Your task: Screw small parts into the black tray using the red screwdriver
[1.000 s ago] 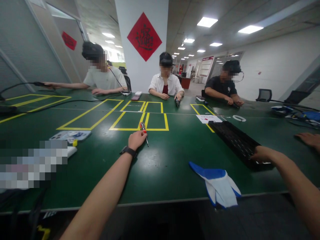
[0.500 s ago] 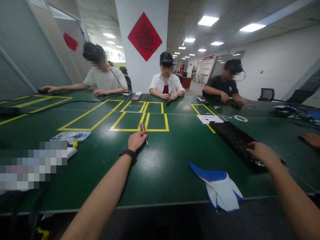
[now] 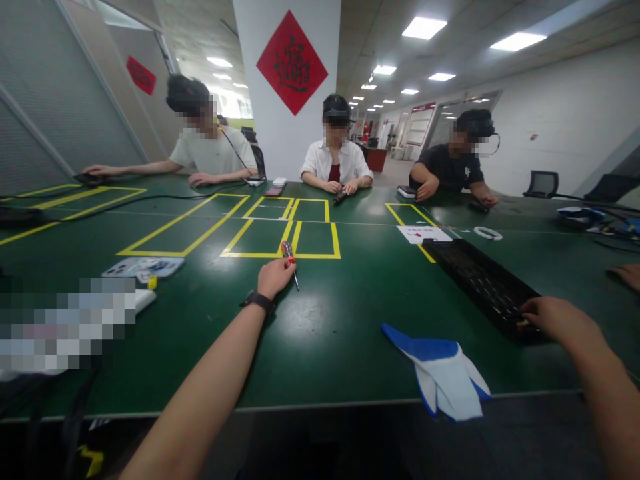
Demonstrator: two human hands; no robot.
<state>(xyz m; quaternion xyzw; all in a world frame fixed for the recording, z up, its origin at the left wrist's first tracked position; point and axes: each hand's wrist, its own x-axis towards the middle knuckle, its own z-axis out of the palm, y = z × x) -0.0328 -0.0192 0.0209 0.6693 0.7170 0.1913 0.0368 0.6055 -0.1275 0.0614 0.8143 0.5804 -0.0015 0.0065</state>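
Screwdriver (image 3: 289,255) sits in the left hand (image 3: 274,277), apart from the right hand (image 3: 563,321).

Slim red-and-grey screwdriver (image 3: 291,261) at centre; long black plastic tray (image 3: 473,275) at right; blue-and-white fabric glove (image 3: 444,367), lower right; flat green tabletop (image 3: 340,363) with yellow tape rectangles (image 3: 315,256).

The left hand (image 3: 277,277) is held curled just left of centre, the right hand (image 3: 563,321) half-curled at right.
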